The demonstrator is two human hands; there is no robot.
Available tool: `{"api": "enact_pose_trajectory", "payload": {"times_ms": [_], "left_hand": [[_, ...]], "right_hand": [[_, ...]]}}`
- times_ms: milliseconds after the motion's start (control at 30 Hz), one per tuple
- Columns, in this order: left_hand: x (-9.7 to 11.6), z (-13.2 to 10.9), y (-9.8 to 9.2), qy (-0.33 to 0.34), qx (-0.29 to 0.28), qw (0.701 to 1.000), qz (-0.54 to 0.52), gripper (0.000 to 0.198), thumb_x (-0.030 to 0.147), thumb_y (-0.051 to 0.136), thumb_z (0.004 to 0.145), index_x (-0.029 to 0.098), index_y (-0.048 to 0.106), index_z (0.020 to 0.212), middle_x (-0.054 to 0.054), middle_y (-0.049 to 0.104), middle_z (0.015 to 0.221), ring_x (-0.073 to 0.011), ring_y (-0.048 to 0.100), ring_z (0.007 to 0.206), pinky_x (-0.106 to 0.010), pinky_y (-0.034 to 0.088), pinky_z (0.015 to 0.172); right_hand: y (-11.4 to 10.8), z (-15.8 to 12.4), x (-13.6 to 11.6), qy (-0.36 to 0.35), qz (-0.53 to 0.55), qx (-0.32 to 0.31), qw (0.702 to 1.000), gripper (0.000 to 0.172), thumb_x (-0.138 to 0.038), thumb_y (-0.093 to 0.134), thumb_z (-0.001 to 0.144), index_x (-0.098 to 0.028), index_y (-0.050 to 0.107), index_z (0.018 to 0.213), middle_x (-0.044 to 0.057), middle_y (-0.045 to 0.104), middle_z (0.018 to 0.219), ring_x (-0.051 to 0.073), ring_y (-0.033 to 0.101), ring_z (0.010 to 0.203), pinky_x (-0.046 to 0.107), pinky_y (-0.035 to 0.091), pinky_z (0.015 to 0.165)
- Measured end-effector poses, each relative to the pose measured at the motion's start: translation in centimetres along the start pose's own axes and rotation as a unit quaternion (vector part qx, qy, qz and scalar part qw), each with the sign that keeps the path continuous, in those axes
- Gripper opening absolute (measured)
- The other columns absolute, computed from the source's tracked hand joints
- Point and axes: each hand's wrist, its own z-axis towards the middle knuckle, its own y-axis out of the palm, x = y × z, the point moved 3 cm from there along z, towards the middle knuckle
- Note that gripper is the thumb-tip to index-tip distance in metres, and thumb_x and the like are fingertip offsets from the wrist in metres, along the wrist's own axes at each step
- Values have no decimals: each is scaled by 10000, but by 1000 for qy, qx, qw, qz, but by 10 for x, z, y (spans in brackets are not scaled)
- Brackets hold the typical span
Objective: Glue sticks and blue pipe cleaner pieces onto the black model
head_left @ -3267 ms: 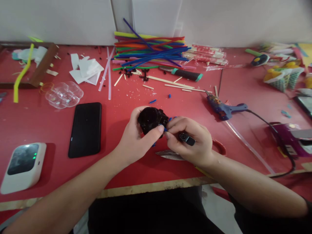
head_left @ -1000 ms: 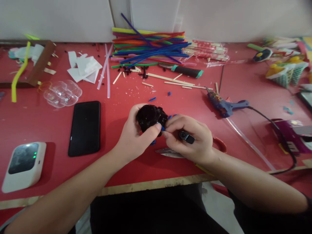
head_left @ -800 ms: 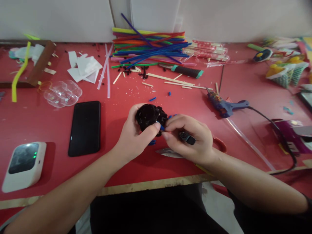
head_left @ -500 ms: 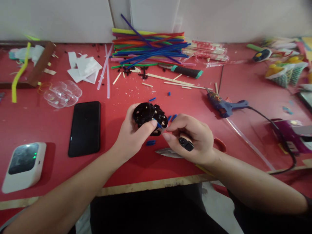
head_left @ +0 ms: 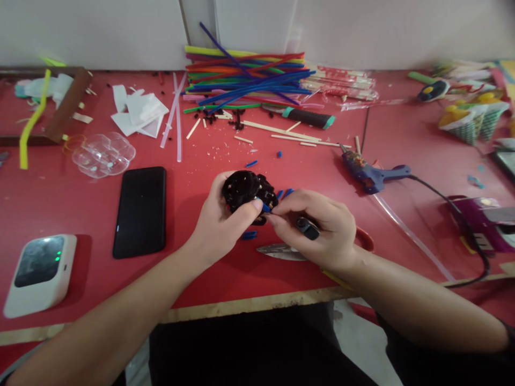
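A fuzzy black object with small pale bits on it is gripped in my left hand. The left thumb presses a short blue piece against its right side. My right hand is closed, its thumb and forefinger pinched at the object's lower right edge. A black-ended tool is tucked in the right palm, most of it hidden by the fingers. Other short blue pieces lie on the red table around the object. Scissors lie partly under my right hand.
Colourful pipe cleaners, a knife and wooden sticks lie at the back. A glue gun with its cable is on the right. A phone and a white device are on the left.
The black object has turned a little in my left hand. My right fingertips have moved slightly left, closer to the blue piece.
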Motion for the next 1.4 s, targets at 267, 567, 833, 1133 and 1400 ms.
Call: {"api": "enact_pose_trajectory", "payload": {"times_ms": [267, 567, 833, 1133, 1400], "left_hand": [[1, -1, 1, 6, -10, 1000, -1, 326, 298, 688, 795, 226, 521, 1066, -32, 634, 1011, -211, 649, 960, -373, 569, 842], [-4, 3, -1, -25, -31, 996, -78, 409, 247, 739, 752, 208, 535, 1104, -37, 652, 1085, -229, 651, 1046, -392, 546, 912], [-5, 19, -18, -74, 68, 969, -224, 413, 391, 777, 776, 215, 632, 1120, -43, 714, 1074, -251, 714, 1016, -360, 590, 849], [2, 27, -33, -163, 119, 912, -356, 421, 534, 669, 850, 206, 656, 1113, -47, 750, 1045, -280, 742, 1033, -363, 628, 799], [6, 26, -32, -222, 53, 856, -463, 514, 633, 569, 894, 152, 688, 1028, -83, 758, 945, -230, 754, 907, -315, 632, 766]], "right_hand": [[1, 0, 0, 11, 3, -2, 1000, 89, -129, 699, 830, -207, 662, 810, 3, 685, 699, 108, 604, 568, 239, 471, 530], [-4, -1, 4, 98, 39, 44, 993, 103, -165, 688, 835, -211, 620, 773, -29, 624, 666, 96, 532, 533, 249, 421, 505], [-2, 2, 21, 128, -31, -38, 991, 85, -157, 654, 814, -202, 609, 758, -50, 568, 618, 85, 463, 523, 223, 369, 508], [14, -4, 37, 56, -145, -251, 955, 234, -112, 605, 787, -172, 724, 979, 12, 708, 780, 126, 611, 662, 234, 429, 641], [-4, 2, 29, 115, -63, -93, 987, 103, -197, 604, 869, -189, 703, 845, -29, 621, 656, 88, 501, 550, 216, 376, 542]]}}
